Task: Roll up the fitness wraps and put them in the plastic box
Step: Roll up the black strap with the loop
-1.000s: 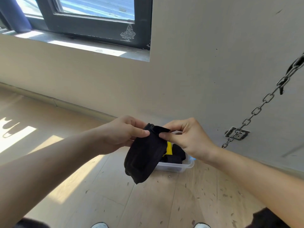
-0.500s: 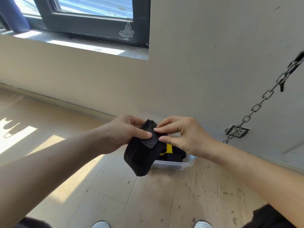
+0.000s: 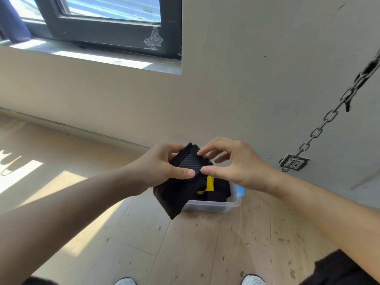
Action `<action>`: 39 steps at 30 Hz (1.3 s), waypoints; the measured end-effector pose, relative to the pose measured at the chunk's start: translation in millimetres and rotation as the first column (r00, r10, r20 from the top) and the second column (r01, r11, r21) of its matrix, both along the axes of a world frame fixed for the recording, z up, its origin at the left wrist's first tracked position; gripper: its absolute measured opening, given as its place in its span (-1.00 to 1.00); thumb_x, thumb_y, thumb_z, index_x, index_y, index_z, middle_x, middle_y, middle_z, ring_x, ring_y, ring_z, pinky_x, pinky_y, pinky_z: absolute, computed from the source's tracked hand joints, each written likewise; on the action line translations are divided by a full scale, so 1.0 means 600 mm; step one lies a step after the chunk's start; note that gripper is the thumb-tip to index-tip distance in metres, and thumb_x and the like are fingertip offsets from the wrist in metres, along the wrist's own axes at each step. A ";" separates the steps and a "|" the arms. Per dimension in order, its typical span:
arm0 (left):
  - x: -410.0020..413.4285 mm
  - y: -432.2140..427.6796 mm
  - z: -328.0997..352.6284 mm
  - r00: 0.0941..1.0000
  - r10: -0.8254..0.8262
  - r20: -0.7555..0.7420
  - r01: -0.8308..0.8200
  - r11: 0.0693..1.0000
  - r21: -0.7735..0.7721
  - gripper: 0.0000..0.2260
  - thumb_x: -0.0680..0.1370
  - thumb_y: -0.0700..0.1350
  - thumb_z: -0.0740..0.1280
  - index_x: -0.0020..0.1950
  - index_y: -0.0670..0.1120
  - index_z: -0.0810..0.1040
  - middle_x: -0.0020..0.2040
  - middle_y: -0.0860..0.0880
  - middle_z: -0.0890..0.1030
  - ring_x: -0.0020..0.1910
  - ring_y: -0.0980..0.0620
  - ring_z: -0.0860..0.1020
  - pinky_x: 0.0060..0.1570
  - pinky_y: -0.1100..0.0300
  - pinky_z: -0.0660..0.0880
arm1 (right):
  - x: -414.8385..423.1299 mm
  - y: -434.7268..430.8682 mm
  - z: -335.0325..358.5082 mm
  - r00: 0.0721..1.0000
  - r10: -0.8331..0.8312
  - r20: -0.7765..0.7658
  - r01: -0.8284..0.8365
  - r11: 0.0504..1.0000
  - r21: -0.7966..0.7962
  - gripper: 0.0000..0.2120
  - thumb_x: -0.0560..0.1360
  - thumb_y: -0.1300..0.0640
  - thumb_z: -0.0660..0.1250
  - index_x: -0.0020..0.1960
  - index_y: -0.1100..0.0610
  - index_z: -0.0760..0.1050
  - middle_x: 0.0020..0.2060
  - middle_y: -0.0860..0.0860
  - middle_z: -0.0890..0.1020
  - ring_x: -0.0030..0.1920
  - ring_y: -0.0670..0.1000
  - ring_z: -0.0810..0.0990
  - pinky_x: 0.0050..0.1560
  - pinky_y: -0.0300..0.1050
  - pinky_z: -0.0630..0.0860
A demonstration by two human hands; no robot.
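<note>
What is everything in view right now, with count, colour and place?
Plastic box: one, clear, on the floor near the wall.
Fitness wrap: one, black, held in the air before the box.
Stored wraps: count unclear, black and yellow, in the box.
Chain: one, metal, from wall plate up right.
Window: one, dark frame, upper left.
Shoes: two, white, bottom edge.
Left hand: one, grips the wrap.
Right hand: one, pinches its textured end.
</note>
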State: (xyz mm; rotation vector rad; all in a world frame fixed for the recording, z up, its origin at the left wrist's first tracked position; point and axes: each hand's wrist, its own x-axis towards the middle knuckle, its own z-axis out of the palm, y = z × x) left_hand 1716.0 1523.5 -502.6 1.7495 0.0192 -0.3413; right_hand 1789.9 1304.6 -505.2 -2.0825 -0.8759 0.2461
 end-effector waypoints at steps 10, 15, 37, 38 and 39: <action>-0.013 -0.004 0.009 0.978 -0.199 0.059 0.182 0.960 0.215 -0.81 0.45 -0.24 0.58 0.02 -0.09 0.69 -0.09 -0.12 0.75 -0.06 -0.15 0.72 -0.05 0.02 0.62 | -0.003 -0.003 0.022 0.976 0.147 -0.160 -0.180 0.959 -0.217 -0.80 0.45 0.00 0.55 0.01 -0.02 0.59 0.01 -0.13 0.66 0.15 -0.15 0.57 0.33 -0.11 0.44; -0.012 0.004 0.014 0.977 -0.208 0.033 0.193 0.945 0.263 -0.83 0.48 -0.12 0.56 -0.01 -0.12 0.64 -0.10 -0.13 0.75 -0.06 -0.17 0.73 -0.01 -0.06 0.63 | 0.007 -0.008 0.031 0.930 0.181 -0.321 -0.232 0.964 -0.128 -0.76 0.45 0.18 0.54 -0.16 0.17 0.47 -0.30 -0.05 0.55 -0.25 -0.05 0.52 -0.22 -0.18 0.42; -0.010 0.015 0.016 0.966 -0.260 -0.009 0.259 0.955 0.143 -0.83 0.57 -0.12 0.39 0.04 -0.21 0.67 -0.14 -0.14 0.69 -0.16 0.00 0.63 -0.14 0.22 0.55 | 0.011 -0.031 0.031 0.814 0.170 -0.556 -0.334 0.920 -0.207 -0.65 0.54 -0.06 0.44 0.29 -0.01 0.56 0.15 -0.03 0.69 0.12 -0.07 0.67 0.23 -0.02 0.59; -0.011 0.009 0.017 0.979 -0.205 0.019 0.201 0.972 0.121 -0.83 0.56 -0.12 0.39 0.03 -0.20 0.67 -0.15 -0.12 0.69 -0.17 0.01 0.64 -0.17 0.24 0.56 | 0.003 -0.025 0.029 0.805 0.169 -0.569 -0.318 0.932 -0.173 -0.61 0.53 -0.09 0.44 0.31 -0.01 0.54 0.17 -0.02 0.67 0.15 -0.05 0.67 0.22 0.00 0.61; -0.011 0.005 0.017 0.990 -0.136 0.046 0.132 0.987 0.096 -0.84 0.58 -0.13 0.38 0.03 -0.20 0.67 -0.15 -0.12 0.69 -0.17 0.01 0.64 -0.20 0.25 0.56 | -0.005 -0.019 0.025 0.811 0.156 -0.564 -0.283 0.948 -0.145 -0.59 0.51 -0.10 0.45 0.31 -0.02 0.53 0.19 -0.02 0.65 0.15 -0.05 0.67 0.20 0.01 0.62</action>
